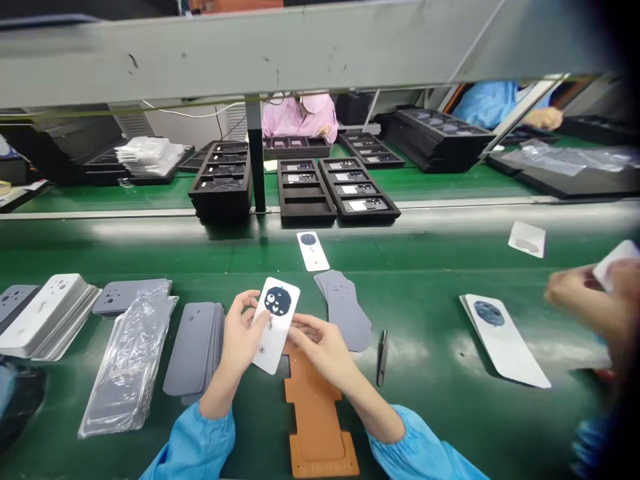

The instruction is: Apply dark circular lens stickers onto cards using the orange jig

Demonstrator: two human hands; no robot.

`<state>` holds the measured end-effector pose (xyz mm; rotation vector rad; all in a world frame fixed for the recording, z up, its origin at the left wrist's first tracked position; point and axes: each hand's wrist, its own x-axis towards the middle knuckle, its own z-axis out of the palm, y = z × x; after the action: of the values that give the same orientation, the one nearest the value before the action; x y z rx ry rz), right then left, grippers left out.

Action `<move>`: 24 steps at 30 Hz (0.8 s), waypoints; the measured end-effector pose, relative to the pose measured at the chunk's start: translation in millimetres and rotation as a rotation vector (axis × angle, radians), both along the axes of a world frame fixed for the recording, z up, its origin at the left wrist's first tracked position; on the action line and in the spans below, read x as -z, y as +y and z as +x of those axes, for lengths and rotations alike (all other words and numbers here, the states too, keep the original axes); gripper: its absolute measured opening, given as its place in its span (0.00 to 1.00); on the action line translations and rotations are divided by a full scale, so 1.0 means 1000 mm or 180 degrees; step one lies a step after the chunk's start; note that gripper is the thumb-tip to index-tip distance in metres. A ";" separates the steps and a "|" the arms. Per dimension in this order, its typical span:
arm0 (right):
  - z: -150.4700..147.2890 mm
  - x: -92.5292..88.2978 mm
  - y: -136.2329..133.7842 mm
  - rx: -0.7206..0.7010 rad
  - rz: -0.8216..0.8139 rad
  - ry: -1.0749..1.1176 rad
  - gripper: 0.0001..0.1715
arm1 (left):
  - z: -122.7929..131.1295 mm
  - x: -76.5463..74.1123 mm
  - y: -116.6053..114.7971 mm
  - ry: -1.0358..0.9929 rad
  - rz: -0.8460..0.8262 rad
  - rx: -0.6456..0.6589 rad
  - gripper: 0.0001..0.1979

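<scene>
A white phone-shaped panel (273, 340) with a dark round camera area is held up, slightly tilted. My left hand (243, 330) grips its left edge, thumb on the front. Fingers of my right hand (320, 343) close on the panel's right edge. Below my hands lies an orange fixture plate (317, 420). Grey panels (350, 313) are fanned out just beyond my right hand, and tweezers (383, 358) lie to the right. Another white panel (313, 251) rests further back.
Grey panels (193, 350), plastic-wrapped panels (130, 363) and a white stack (47, 317) stand left. White panels (510, 347) lie right, near another person's hands (590, 300). Black trays (305, 190) line the back under a grey beam (300, 53). People sit opposite.
</scene>
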<state>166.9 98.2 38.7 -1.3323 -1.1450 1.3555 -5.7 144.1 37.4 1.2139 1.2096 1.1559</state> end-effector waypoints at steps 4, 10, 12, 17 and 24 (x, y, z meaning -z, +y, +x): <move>-0.003 -0.005 -0.008 -0.0118 -0.0018 0.0529 0.18 | 0.007 0.005 -0.017 0.0794 0.0773 -0.0069 0.11; 0.006 -0.005 -0.008 -0.0162 0.0014 0.0189 0.17 | 0.006 0.020 -0.016 0.1889 0.2848 0.0083 0.18; 0.008 -0.006 -0.007 -0.0254 0.0062 0.0078 0.17 | 0.006 0.019 -0.015 0.1801 0.2943 0.0253 0.20; 0.010 -0.007 -0.009 -0.0299 0.0247 -0.0305 0.18 | 0.009 0.015 -0.018 0.1525 0.2557 0.0372 0.18; 0.011 -0.008 -0.011 -0.0370 0.0615 -0.0612 0.19 | 0.009 0.013 -0.020 0.1226 0.2203 0.0407 0.15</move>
<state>177.8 87.2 46.4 -1.2918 -1.4651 1.1823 3.5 123.7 24.0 2.0785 1.0018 1.3301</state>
